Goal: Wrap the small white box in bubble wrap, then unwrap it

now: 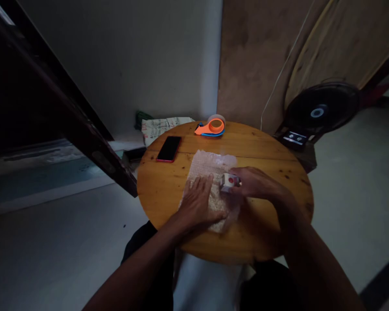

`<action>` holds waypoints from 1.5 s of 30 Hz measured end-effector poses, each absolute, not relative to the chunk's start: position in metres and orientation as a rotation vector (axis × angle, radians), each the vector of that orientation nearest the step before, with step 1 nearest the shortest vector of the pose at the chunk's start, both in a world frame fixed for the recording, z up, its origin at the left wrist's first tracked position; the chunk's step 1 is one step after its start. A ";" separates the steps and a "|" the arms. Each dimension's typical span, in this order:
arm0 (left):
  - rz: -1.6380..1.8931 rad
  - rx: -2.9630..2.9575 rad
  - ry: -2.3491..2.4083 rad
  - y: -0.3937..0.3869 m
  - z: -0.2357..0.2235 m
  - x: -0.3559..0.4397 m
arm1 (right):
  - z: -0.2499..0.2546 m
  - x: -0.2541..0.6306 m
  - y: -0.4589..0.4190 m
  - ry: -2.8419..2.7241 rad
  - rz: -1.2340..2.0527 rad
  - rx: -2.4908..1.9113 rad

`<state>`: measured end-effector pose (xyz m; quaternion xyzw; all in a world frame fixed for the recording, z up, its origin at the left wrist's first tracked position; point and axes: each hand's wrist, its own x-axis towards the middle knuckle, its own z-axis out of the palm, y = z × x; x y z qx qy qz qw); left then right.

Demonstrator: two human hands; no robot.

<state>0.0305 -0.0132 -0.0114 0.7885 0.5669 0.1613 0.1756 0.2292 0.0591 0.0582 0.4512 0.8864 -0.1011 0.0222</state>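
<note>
A sheet of bubble wrap lies spread on the round wooden table. My left hand rests flat on the sheet, fingers stretched out and thumb apart. In my right hand is a small white box with a red mark, gripped at its right end and held at the right part of the sheet. Whether the box touches the sheet I cannot tell. My right fingers partly cover the box, and its print is too small to read.
An orange and blue tape dispenser stands at the table's far edge. A phone with a red rim lies at the left. Behind the table is a printed sack; a black fan stands on the right.
</note>
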 end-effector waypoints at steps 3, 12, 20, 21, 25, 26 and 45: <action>0.442 2.258 1.619 -0.015 -0.015 0.029 | 0.059 0.258 0.053 2.614 -0.204 1.665; 0.468 2.305 1.648 -0.014 -0.017 0.027 | 0.047 0.300 0.038 2.549 0.241 2.061; 0.554 2.273 1.656 -0.014 -0.020 0.028 | 0.056 0.169 0.006 3.064 -0.297 1.326; 0.548 2.276 1.647 -0.014 -0.019 0.027 | 0.048 0.165 0.015 3.033 -0.245 1.389; 0.495 2.273 1.563 -0.012 -0.014 0.014 | 0.020 0.182 0.056 2.732 -0.025 1.776; 0.491 2.262 1.548 -0.010 -0.012 0.009 | 0.014 0.188 0.062 2.674 -0.009 1.808; 0.410 2.272 1.736 0.004 -0.018 -0.008 | -0.021 0.204 0.064 2.764 0.328 1.921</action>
